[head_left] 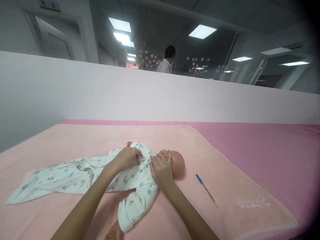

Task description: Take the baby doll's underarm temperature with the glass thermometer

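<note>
A baby doll (pixel 178 164) lies on its back with its head to the right. It wears a white baby outfit (pixel 132 178) printed with small green and brown animals. Over the chest, my left hand (pixel 127 158) has its fingers curled and closed on the front of the outfit. My right hand (pixel 161 168) rests at the collar beside the doll's chin, fingertips bent onto the cloth and one finger raised over the face. Its thumb is mostly hidden. One doll hand (pixel 114 232) sticks out of the near sleeve. The outfit's legs stretch flat to the left.
A pen (pixel 206 190) with a blue cap lies right of the doll's head. Beneath everything is a peach blanket (pixel 225 213) on a pink surface (pixel 275 153). A white partition (pixel 155 96) stands behind. Past the glass is a person (pixel 165 66) in white.
</note>
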